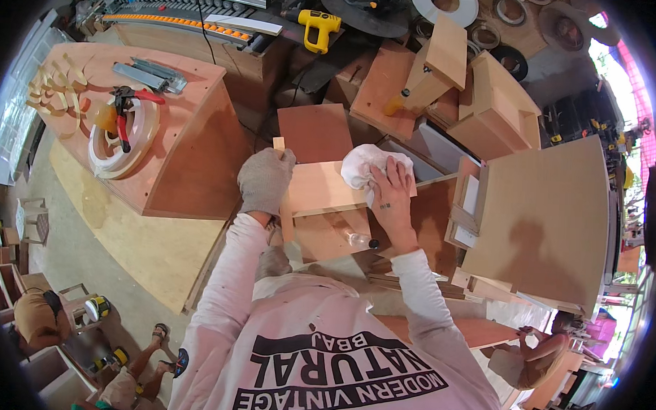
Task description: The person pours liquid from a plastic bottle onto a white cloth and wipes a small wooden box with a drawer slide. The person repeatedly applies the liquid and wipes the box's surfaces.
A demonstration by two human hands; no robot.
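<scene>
In front of me is a light wooden piece that looks like a drawer [318, 184], its flat side facing up and a narrow panel edge standing at its left end. My left hand [266, 180], in a grey knit glove, is closed around that left end. A bunched white cloth [358, 165] lies against the right part of the upper face. Bare and curled over the cloth, my right hand [392, 196] presses it to the wood. Just below the drawer, a small clear bottle [358, 240] with a black cap lies on its side on a wooden surface.
A wooden cabinet [193, 142] at left carries rolls of edging [128, 144] and red-handled pliers [125, 129]. A yellow heat gun [319, 31] lies at the back. More drawers [498, 102] and a large panel [552, 213] stand at right. Other people sit at lower left and lower right.
</scene>
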